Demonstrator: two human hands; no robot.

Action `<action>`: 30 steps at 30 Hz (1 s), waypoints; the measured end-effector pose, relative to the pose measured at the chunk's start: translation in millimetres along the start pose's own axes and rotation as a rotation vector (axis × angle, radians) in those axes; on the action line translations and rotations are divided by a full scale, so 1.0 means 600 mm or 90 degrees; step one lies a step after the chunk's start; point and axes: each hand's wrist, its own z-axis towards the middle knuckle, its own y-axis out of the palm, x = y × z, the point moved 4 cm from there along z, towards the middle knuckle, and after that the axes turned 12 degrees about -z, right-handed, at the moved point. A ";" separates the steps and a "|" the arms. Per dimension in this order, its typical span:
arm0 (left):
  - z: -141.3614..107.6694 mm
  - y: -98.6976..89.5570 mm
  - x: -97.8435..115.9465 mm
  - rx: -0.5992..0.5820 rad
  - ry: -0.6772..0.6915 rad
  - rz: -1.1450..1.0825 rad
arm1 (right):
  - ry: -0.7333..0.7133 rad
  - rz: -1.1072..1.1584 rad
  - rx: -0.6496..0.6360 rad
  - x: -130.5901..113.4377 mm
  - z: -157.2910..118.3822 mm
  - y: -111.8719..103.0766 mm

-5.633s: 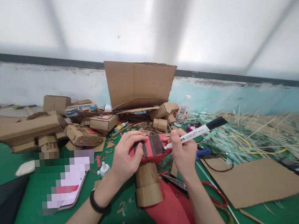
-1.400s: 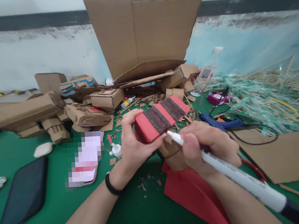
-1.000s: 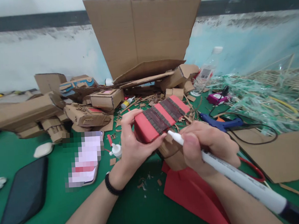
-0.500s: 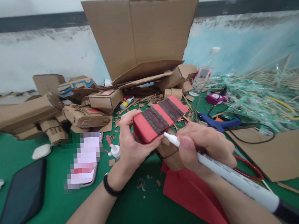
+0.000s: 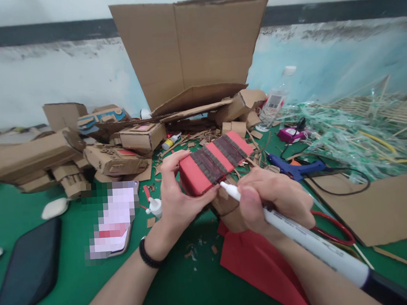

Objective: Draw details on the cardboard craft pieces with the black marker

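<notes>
My left hand [image 5: 182, 197] grips the near left end of a red box [image 5: 195, 175] with dark stripes across its top. The thumb lies along its front edge and the fingers go behind it. A brown cardboard part [image 5: 229, 210] shows under the box. My right hand [image 5: 275, 201] is closed around a white marker [image 5: 312, 242] with a dark rear end. The marker's white tip is at the box's front edge, by the end of a dark stripe. Red paper [image 5: 255, 264] lies on the green table below my right hand.
A phone [image 5: 119, 217], a black tablet-like slab [image 5: 27, 269] and a small white glue bottle [image 5: 155, 207] lie to the left. Cardboard models [image 5: 117, 160] stand behind. On the right are a blue glue gun [image 5: 296, 167] with its cable, a plastic bottle [image 5: 276, 97] and a cardboard sheet [image 5: 375, 206].
The whole view has shifted slightly. Both hands keep their grips, and the marker tip stays near the same spot on the box's front edge.
</notes>
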 end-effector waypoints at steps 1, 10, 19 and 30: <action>0.000 0.000 0.000 0.002 -0.001 0.003 | 0.024 -0.029 0.002 0.002 -0.001 -0.001; 0.000 -0.001 -0.001 0.005 -0.007 0.020 | 0.022 -0.042 -0.017 0.003 0.002 0.000; 0.001 -0.004 -0.006 0.017 -0.049 0.002 | 0.136 -0.070 0.073 0.022 -0.006 -0.010; 0.008 0.001 -0.007 0.050 -0.067 -0.068 | 0.458 0.015 0.082 0.076 -0.005 -0.024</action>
